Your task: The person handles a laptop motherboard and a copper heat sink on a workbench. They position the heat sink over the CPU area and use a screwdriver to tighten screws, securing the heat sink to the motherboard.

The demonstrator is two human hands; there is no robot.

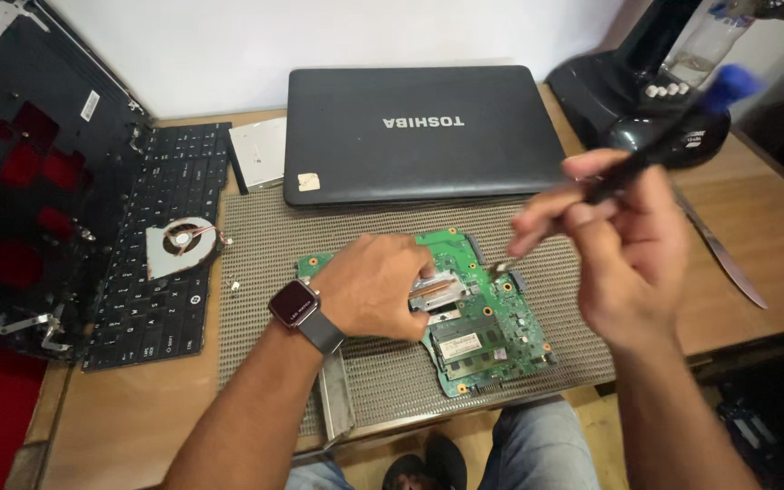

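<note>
Right hand (623, 245) grip clamped on screwdriver (673, 132), left hand (378, 286) flat on green circuit board (492, 336) — mat edge near.

Wooden table (773, 245) bears ribbed mat (338, 236), keyboard (161, 245), closed laptop (419, 132)

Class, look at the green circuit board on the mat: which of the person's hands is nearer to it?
Left. The left hand rests on the circuit board, over its copper heatsink. The right hand is raised above the board's right side, holding a screwdriver whose tip points down at it.
</note>
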